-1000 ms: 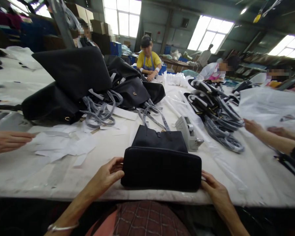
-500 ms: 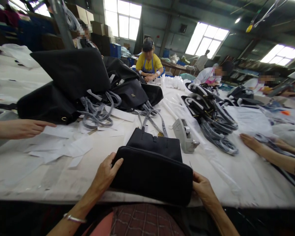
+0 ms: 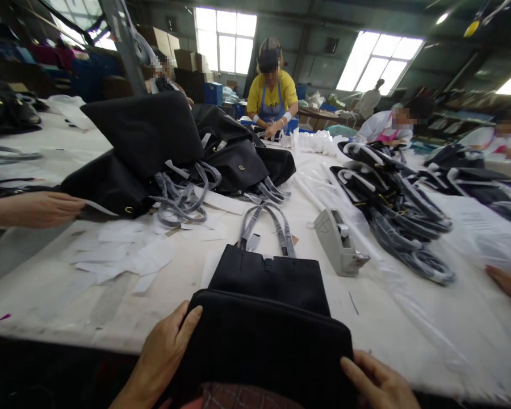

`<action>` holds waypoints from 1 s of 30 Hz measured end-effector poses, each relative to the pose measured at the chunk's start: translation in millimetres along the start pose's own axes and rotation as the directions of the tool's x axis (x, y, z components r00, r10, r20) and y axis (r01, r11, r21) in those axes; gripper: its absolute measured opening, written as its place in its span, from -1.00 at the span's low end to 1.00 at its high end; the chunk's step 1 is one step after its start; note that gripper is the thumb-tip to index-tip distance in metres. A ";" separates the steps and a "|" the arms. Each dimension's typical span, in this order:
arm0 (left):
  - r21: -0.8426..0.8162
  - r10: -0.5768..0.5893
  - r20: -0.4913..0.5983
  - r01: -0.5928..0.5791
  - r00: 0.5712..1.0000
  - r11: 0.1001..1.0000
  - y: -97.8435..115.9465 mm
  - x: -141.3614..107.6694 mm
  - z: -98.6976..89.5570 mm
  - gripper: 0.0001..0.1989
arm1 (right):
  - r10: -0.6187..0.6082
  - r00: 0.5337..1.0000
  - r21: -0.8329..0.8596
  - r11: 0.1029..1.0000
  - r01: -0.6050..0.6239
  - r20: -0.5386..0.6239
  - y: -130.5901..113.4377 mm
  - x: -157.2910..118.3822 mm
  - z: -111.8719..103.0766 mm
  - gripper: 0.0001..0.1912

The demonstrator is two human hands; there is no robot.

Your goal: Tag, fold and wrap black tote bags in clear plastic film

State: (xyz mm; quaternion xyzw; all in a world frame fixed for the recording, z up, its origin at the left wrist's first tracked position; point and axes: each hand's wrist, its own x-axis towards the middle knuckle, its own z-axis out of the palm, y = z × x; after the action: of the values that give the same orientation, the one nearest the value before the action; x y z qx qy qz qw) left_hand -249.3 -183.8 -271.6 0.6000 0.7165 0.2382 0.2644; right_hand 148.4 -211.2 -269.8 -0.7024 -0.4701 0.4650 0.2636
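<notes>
A black handbag (image 3: 268,278) lies on the white table with its plastic-wrapped handles (image 3: 249,224) pointing away from me. Its broad, dark near end (image 3: 264,341) is tilted up towards my body. My left hand (image 3: 168,346) grips the left edge, thumb in front and fingers behind. On the right edge, my right hand (image 3: 377,378) is closed with its thumb on the front face. A grey tape dispenser (image 3: 338,244) stands just right of the bag. Loose white paper slips (image 3: 114,250) are spread to its left.
Black bags (image 3: 149,130) are heaped at the back left, and another pile (image 3: 383,193) with wrapped straps lies on the right. A co-worker's hand (image 3: 46,207) holds a paper slip at the left. A person in a yellow shirt (image 3: 272,99) works across the table.
The handbag and both my hands have come closer to my body and lower in view. The wrapped handles stand higher. The co-worker's hand at left has lifted a paper slip.
</notes>
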 end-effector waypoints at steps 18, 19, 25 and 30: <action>0.315 0.643 0.428 -0.771 0.635 0.553 63.5 75.4 61.4 -0.41 | -0.320 0.923 -0.414 0.885 0.211 -0.214 -50.2 51.4 -7.5 -0.64; 0.302 0.636 0.437 -0.770 0.635 0.562 64.0 77.7 62.3 -0.41 | -0.437 0.868 -0.418 0.852 0.315 -0.236 -75.0 53.7 1.6 -0.60; 0.266 0.554 0.489 -0.720 0.674 0.641 67.0 77.5 60.2 -0.40 | -0.811 0.564 -0.292 0.583 0.758 -0.157 -211.7 113.2 92.2 -0.67; 0.166 0.535 0.431 -0.647 0.726 0.744 65.1 60.3 46.8 -0.45 | -0.825 0.566 -0.216 0.554 0.804 -0.008 -202.6 180.7 141.8 -0.72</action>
State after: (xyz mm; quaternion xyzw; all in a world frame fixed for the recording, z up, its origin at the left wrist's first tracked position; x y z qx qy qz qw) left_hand -178.9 -112.3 -269.2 0.8647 0.4519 0.0843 0.2024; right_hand -40.8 27.9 -240.2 -0.4504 -0.7682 0.2047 0.4064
